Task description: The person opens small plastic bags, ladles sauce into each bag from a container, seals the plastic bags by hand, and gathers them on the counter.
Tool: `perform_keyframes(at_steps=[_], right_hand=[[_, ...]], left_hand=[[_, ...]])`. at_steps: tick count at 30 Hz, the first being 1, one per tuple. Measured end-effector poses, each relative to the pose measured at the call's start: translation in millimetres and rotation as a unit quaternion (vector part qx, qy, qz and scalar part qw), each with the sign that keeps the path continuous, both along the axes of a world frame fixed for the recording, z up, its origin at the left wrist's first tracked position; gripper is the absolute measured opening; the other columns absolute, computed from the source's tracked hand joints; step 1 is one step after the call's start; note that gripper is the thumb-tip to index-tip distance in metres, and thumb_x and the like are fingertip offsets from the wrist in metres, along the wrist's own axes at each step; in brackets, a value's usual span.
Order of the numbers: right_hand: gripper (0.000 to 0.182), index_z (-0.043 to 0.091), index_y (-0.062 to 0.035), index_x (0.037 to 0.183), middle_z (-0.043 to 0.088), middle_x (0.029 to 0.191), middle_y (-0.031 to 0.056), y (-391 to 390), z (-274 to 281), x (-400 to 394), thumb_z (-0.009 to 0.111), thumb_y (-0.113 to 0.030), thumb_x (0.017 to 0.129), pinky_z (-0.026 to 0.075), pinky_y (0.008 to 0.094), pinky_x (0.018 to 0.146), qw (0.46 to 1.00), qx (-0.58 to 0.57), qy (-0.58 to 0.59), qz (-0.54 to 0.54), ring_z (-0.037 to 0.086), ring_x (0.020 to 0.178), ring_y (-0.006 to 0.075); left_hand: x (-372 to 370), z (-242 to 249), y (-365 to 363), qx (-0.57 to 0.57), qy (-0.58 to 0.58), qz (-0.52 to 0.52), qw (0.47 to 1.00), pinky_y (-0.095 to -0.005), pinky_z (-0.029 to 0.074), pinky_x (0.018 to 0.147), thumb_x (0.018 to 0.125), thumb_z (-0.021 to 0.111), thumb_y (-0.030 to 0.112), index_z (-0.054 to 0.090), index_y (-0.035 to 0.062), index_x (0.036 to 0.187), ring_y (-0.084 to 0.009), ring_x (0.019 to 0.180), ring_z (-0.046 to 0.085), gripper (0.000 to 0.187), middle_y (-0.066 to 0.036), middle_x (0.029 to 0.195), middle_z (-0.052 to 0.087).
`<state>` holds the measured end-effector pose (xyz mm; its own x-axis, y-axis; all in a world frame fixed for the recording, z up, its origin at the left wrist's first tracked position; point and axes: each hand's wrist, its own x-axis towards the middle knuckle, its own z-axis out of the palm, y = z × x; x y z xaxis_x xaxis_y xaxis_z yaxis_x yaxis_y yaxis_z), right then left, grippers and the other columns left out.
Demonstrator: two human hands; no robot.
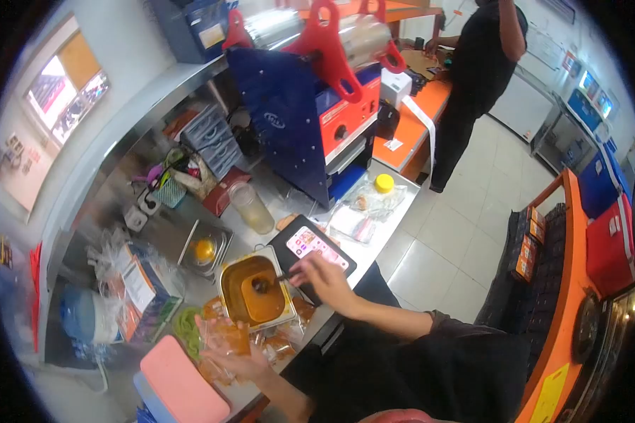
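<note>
My right hand (326,283) is closed round the dark handle of a ladle (262,285). Its bowl sits in the brown-orange sauce of a square metal pan (225,302). Just in front of the pan, my left hand (241,361) grips a clear plastic bag of orange-brown sauce (228,337); its fingers are partly blurred. More filled sauce bags (300,310) lie around the pan. Beside my right hand, a tablet (279,247) with a lit screen lies on the counter.
A smaller metal pan (206,248) holds something yellow. Nearby are a cloudy jar (252,208), a pink lid or board (183,381), a green cloth (186,326) and a yellow-capped container (384,184). A blue-and-red sealing machine (282,127) stands behind. Another person (480,63) works at an orange table.
</note>
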<state>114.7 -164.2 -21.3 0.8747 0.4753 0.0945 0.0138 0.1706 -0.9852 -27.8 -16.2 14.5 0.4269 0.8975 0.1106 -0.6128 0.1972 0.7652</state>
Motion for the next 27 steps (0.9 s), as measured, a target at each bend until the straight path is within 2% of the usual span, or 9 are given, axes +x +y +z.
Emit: perform_keyframes(at_steps=[2, 3, 4, 8, 10, 15, 17, 20, 27], right_hand=[[0.025, 0.054, 0.0019, 0.114, 0.063, 0.108, 0.0157, -1.0, 18.3, -8.0, 0.049, -0.021, 0.103, 0.054, 0.0337, 0.083, 0.998, -0.054, -0.007, 0.040, 0.067, 0.092, 0.0223], [0.026, 0.054, 0.0005, 0.118, 0.063, 0.110, 0.0144, 4.4, 29.4, -14.2, 0.053, -0.019, 0.101, 0.052, 0.0340, 0.087, 0.953, -0.189, -0.212, -0.103, 0.065, 0.099, 0.0213], [0.028, 0.054, -0.0010, 0.122, 0.062, 0.113, 0.0131, 7.6, 38.8, -18.6, 0.057, -0.018, 0.099, 0.050, 0.0343, 0.091, 0.831, -0.311, -0.397, -0.237, 0.062, 0.105, 0.0202], [0.045, 0.048, -0.0031, 0.131, 0.061, 0.115, 0.0115, 9.1, 67.3, -27.3, 0.066, -0.018, 0.094, 0.045, 0.0362, 0.099, 0.908, -0.112, -0.393, -0.094, 0.057, 0.116, 0.0198], [0.050, 0.044, -0.0031, 0.134, 0.062, 0.111, 0.0097, 12.3, 82.4, -38.5, 0.069, -0.013, 0.092, 0.047, 0.0342, 0.099, 0.961, 0.102, -0.118, 0.230, 0.059, 0.111, 0.0173], [0.051, 0.043, -0.0010, 0.135, 0.066, 0.106, 0.0083, 12.4, 77.1, -42.4, 0.067, -0.002, 0.090, 0.050, 0.0284, 0.096, 0.937, 0.199, 0.009, 0.286, 0.064, 0.101, 0.0123], [0.051, 0.041, -0.0025, 0.136, 0.065, 0.100, 0.0080, 8.5, 79.2, -40.6, 0.066, -0.003, 0.091, 0.052, 0.0273, 0.089, 0.945, 0.185, -0.013, 0.270, 0.064, 0.097, 0.0123], [0.053, 0.041, -0.0039, 0.138, 0.067, 0.098, 0.0072, 3.5, 80.3, -38.6, 0.066, -0.003, 0.091, 0.053, 0.0280, 0.087, 0.958, 0.125, -0.070, 0.248, 0.065, 0.095, 0.0127], [0.060, 0.037, -0.0079, 0.143, 0.067, 0.098, 0.0070, 2.0, 81.3, -42.8, 0.066, -0.005, 0.091, 0.053, 0.0299, 0.091, 0.960, 0.158, -0.076, 0.219, 0.065, 0.094, 0.0130]], left_hand=[[-3.6, 4.4, -1.0, -0.008, -0.010, -0.033, 0.999, -0.0308, 0.051, 0.073, 0.100, 0.039, 0.048, 0.035, 0.0020, 0.147, -0.0169, 0.093, 0.055, 0.066, -0.009, 0.118, 0.054], [-5.7, 3.3, -0.6, -0.020, -0.017, -0.058, 0.998, -0.0291, 0.051, 0.068, 0.100, 0.039, 0.044, 0.033, 0.0030, 0.148, -0.0155, 0.090, 0.053, 0.063, -0.007, 0.115, 0.054], [-8.0, 3.7, 0.9, 0.011, 0.010, -0.078, 0.997, -0.0309, 0.053, 0.071, 0.100, 0.038, 0.039, 0.033, 0.0012, 0.147, -0.0190, 0.097, 0.056, 0.061, -0.011, 0.123, 0.054], [-3.5, 10.1, -17.1, 0.149, 0.062, -0.096, 0.982, -0.0446, 0.046, 0.100, 0.101, 0.033, 0.047, 0.033, -0.0018, 0.147, -0.0322, 0.129, 0.048, 0.067, -0.021, 0.141, 0.045], [-1.7, 13.7, -22.8, 0.230, 0.077, -0.104, 0.965, -0.0454, 0.042, 0.104, 0.102, 0.030, 0.048, 0.036, -0.0018, 0.146, -0.0333, 0.132, 0.045, 0.067, -0.021, 0.142, 0.044], [-16.9, 25.5, -15.0, 0.450, 0.189, 0.001, 0.873, -0.0414, 0.045, 0.097, 0.103, 0.039, 0.040, 0.054, -0.0033, 0.133, -0.0325, 0.121, 0.053, 0.055, -0.021, 0.129, 0.053], [-41.7, 12.0, 0.4, 0.473, 0.246, -0.029, 0.846, -0.0359, 0.048, 0.082, 0.095, 0.059, 0.017, 0.066, -0.0057, 0.109, -0.0272, 0.096, 0.060, 0.027, -0.017, 0.102, 0.062], [-38.9, 23.4, -13.4, 0.353, 0.245, 0.028, 0.902, -0.0311, 0.045, 0.079, 0.085, 0.065, -0.001, 0.063, -0.0050, 0.086, -0.0197, 0.081, 0.056, 0.004, -0.010, 0.085, 0.059], [-38.0, 18.7, -12.5, 0.372, 0.195, 0.038, 0.907, -0.0299, 0.047, 0.070, 0.079, 0.069, -0.006, 0.063, -0.0052, 0.088, -0.0214, 0.079, 0.057, 0.011, -0.013, 0.084, 0.060]])
